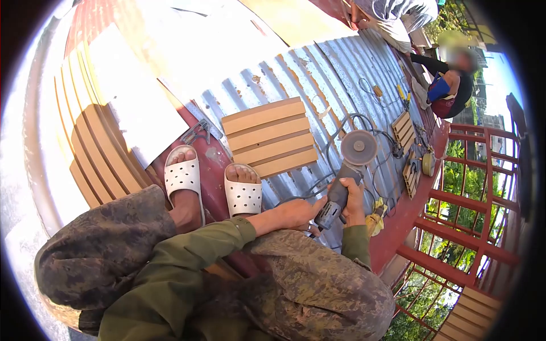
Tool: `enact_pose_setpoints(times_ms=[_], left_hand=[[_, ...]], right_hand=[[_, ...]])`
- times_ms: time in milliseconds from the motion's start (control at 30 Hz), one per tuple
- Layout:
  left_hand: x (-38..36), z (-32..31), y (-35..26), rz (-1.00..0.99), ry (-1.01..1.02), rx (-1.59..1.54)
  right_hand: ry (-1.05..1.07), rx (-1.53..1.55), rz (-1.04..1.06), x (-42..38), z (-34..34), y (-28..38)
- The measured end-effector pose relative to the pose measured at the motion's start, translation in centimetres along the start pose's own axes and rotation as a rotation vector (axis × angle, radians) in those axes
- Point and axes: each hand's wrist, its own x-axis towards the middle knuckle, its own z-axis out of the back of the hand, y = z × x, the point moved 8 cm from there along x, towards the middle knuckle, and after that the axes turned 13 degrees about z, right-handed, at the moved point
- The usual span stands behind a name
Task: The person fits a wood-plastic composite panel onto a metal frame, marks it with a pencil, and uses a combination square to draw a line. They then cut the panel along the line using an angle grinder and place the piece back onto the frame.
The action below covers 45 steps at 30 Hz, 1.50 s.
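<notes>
An angle grinder (336, 196) with a round cutting disc (359, 146) is held over my right knee, its disc end pointing away from me. My right hand (355, 200) wraps round the grinder's body from the right side. At the rear end of the tool, my left hand (297, 214) grips it from the left, with a ring on one finger. Beyond my feet lies a tan grooved panel (270, 138), flat on the corrugated metal sheet (250, 85). The disc is to the right of this panel and apart from it.
A long grooved panel (105, 148) lies at the left. Smaller grooved offcuts (404, 133), loose cables (355, 116) and a tape roll (428, 164) are on the right. Red metal railing (455, 237) borders the right edge. Two other people, one in a dark top (463, 91), are at the upper right.
</notes>
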Motion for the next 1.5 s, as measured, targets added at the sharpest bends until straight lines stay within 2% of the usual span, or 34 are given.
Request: enact_pose_setpoints(times_ms=[33,67,100,133,167,200,233,367,433,567,667,767,1067,1500], left_hand=[[0.3,0.6,1.0,-0.063,-0.064,0.114],[0.5,1.6,2.4,-0.129,-0.130,0.230],[0.2,4.8,4.4,-0.043,-0.246,0.298],[-0.7,8.4,6.6,0.048,-0.362,0.366],[-1.7,12.0,8.9,0.184,-0.479,0.317],[-2.5,14.4,10.5,0.311,-0.625,0.448],[-3.3,16.2,11.7,0.440,-0.765,0.577],[-1.8,16.1,16.6,0.542,-0.650,0.618],[-1.6,15.6,17.0,0.500,-0.730,0.711],[-2.2,18.2,15.5,0.514,-0.666,0.628],[-1.6,21.0,16.9,0.493,-0.695,0.530],[-0.4,21.1,19.3,0.523,-0.517,0.433],[-0.8,20.9,19.6,0.578,-0.509,0.328],[-0.8,20.9,19.7,0.557,-0.550,0.324]], right_hand=[[-0.001,-0.007,-0.003,0.1,0.6,-0.2],[-0.010,-0.202,0.076,0.6,1.7,0.1],[-0.013,-0.396,0.157,1.1,2.3,0.8],[-0.005,-0.399,0.160,1.1,2.5,1.1],[0.068,-0.558,0.229,0.7,2.3,1.8],[0.142,-0.719,0.296,0.1,2.1,2.4],[0.166,-0.844,0.278,-0.5,1.9,2.7],[0.258,-1.089,0.178,-2.7,-0.4,3.0],[0.291,-1.097,0.161,-2.6,-0.6,2.2],[0.330,-1.164,0.105,-2.6,-1.4,1.6],[0.344,-1.120,0.187,-2.4,-1.7,1.1],[0.364,-1.114,0.203,-1.9,-1.4,0.5],[0.390,-1.121,0.209,-2.0,-2.0,0.8],[0.401,-1.147,0.155,-1.2,-1.8,0.2]])
